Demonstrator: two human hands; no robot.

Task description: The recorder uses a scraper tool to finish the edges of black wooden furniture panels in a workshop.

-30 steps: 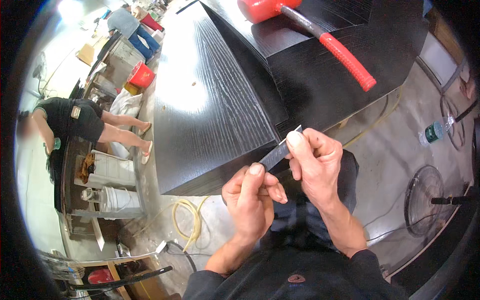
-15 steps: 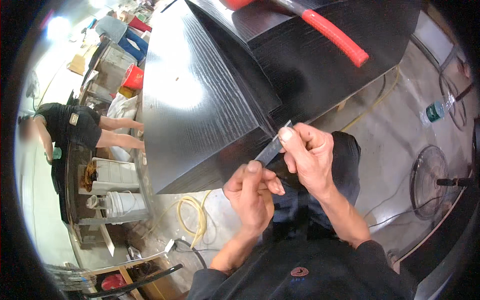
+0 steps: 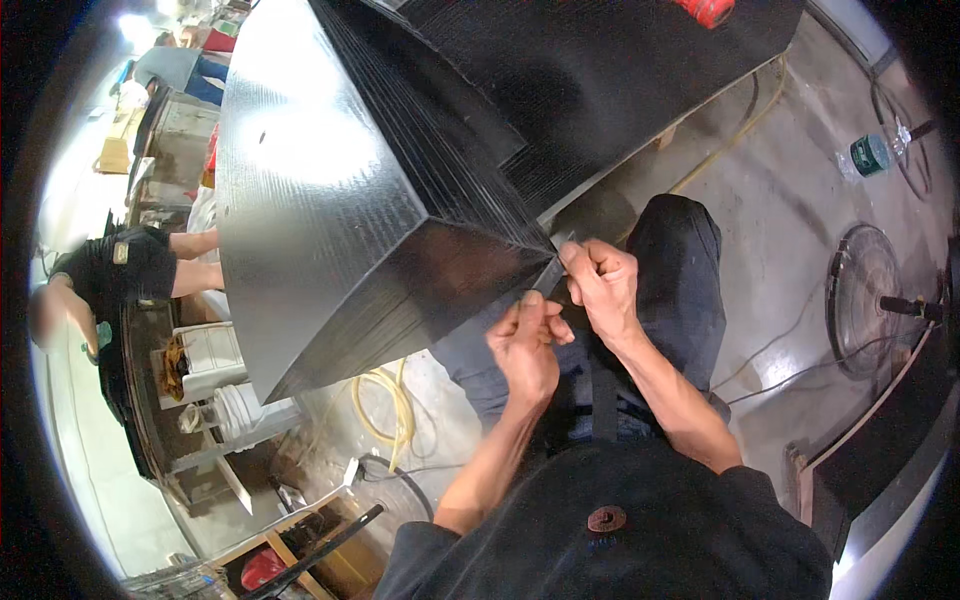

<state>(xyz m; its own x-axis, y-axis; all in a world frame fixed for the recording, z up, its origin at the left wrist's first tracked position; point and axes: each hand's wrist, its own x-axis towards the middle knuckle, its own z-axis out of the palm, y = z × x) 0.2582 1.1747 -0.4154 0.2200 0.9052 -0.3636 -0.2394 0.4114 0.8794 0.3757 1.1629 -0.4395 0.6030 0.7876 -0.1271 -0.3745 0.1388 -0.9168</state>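
A thin, flat grey strip [image 3: 547, 277] is stretched between my two hands; I cannot make out what it is made of. My left hand [image 3: 526, 348] pinches its near end between thumb and fingers. The far end is in the pinch of my right hand [image 3: 604, 287], with thumb on top. The strip lies against the pointed near corner of a black wood-grain piece [image 3: 330, 270], where several of its edges meet; whether it presses on the edge is hard to tell. My dark-trousered knee [image 3: 672, 260] is just beyond my right hand.
A red handle [image 3: 708, 10] lies on the black panel [image 3: 590, 100]. A coiled yellow hose [image 3: 385, 405] is on the floor. To the right are a bottle [image 3: 868, 155] and a round disc base [image 3: 865, 300]. Another person [image 3: 120, 265] stands at left beside cluttered shelving.
My view has shifted, so the red handle now sits at the top edge. Both hands have brought the strip to the black piece's corner, and they are closer together.
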